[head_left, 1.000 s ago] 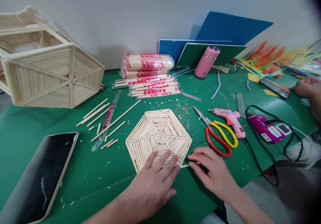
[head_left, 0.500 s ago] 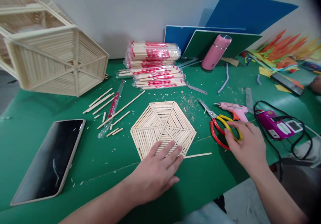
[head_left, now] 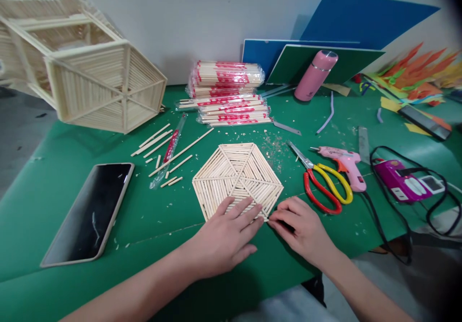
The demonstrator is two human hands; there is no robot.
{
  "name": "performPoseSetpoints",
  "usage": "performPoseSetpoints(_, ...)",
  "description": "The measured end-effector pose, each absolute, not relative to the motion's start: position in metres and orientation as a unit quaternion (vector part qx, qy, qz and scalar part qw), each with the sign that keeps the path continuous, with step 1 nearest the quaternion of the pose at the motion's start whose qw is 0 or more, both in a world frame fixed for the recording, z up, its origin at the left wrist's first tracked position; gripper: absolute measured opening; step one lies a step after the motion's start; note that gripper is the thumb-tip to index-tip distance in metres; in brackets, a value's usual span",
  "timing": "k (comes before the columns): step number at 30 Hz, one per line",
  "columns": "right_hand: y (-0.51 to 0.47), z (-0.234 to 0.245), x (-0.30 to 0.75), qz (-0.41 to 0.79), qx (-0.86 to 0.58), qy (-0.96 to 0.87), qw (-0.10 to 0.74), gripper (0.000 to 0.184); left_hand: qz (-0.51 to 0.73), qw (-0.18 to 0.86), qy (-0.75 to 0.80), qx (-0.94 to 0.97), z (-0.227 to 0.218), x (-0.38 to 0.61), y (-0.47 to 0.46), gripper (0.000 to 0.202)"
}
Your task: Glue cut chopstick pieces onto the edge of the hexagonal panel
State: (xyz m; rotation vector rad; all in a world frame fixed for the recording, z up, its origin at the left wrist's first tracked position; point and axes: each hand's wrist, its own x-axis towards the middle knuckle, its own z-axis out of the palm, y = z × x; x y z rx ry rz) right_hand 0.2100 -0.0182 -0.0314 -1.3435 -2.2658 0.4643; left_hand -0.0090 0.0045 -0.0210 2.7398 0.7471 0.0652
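A panel of thin wooden sticks [head_left: 236,175] with straight edges and spoke-like strips lies flat on the green table. My left hand [head_left: 229,235] rests on its near edge with the fingers spread. At the panel's near right corner, my right hand [head_left: 301,230] pinches a wooden stick [head_left: 267,220], most of which my fingers hide. Just beyond my right hand are scissors [head_left: 325,182] with one red and one yellow handle, blades parted, lying on the table. A pink glue gun [head_left: 344,163] lies behind them.
Loose sticks [head_left: 155,144] and a phone [head_left: 90,213] lie to the left. Behind stand a stick-built lantern-like frame [head_left: 111,91], packs of wrapped chopsticks [head_left: 227,86] and a pink bottle [head_left: 316,75]. A purple power strip [head_left: 404,180] with black cable is at right.
My right hand has left the scissors' handles and moved left to the stick at the panel's corner. My left hand stays on the panel. The view has shifted slightly.
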Motion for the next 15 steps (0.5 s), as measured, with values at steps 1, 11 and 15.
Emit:
performPoseSetpoints(1, -0.019, -0.032, 0.210, 0.166, -0.489, -0.824, 0.234, 0.013, 0.021, 0.154, 0.262, 0.953, -0.020, -0.009, 0.004, 0.044)
performPoseSetpoints(11, -0.021, -0.035, 0.210, 0.140, -0.464, -0.844, 0.230, 0.019, 0.076, 0.199, 0.272, 0.938, -0.013, -0.014, 0.007, 0.050)
performPoseSetpoints(15, -0.021, -0.034, 0.211, 0.140, -0.458, -0.848, 0.226, 0.019, 0.212, 0.170, 0.351, 0.896, -0.007, -0.033, 0.009, 0.034)
